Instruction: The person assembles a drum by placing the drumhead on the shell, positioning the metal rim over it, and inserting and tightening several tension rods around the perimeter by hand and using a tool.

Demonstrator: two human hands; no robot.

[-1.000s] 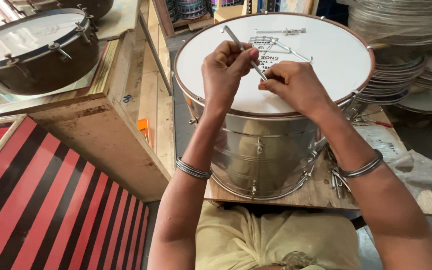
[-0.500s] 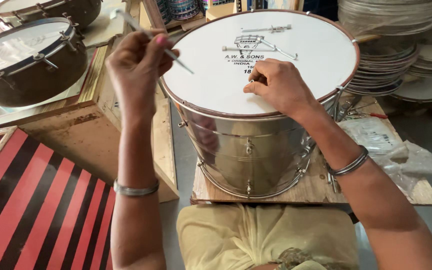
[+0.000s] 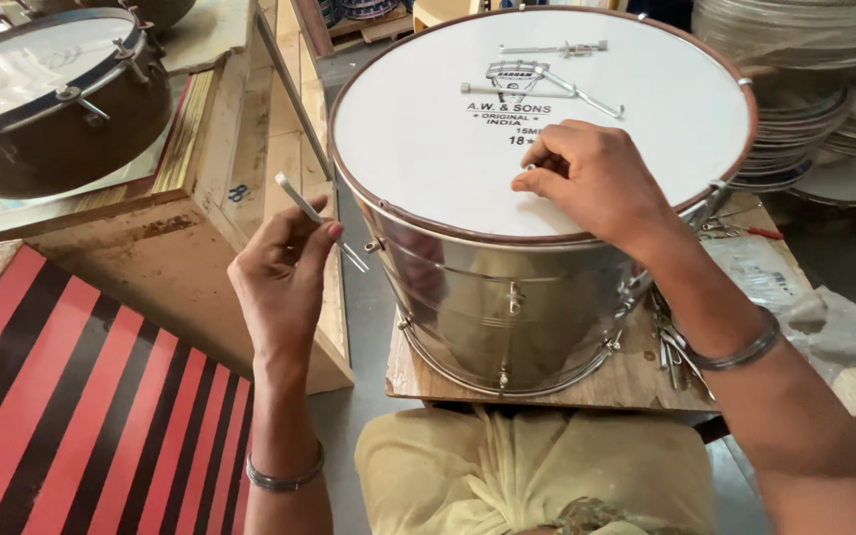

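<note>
A shiny steel drum with a white skin stands on a wooden board in front of me. My right hand rests on the drum's white head near its front edge, fingers curled and pinched together. My left hand hangs to the left of the drum, below its rim, pinching a thin metal rod that slants from upper left to lower right. A small metal lug sticks out of the shell close to the rod's lower tip. Two loose metal rods lie on the far part of the drum head.
A dark drum sits on a wooden crate at the upper left. A red and black striped panel fills the lower left. Stacked round drum skins stand at the upper right; crumpled clear plastic and metal hooks lie by the board.
My left hand has carried the thin rod off the drum head, out to the left, then down beside the shell. My right hand has stayed on the skin.
</note>
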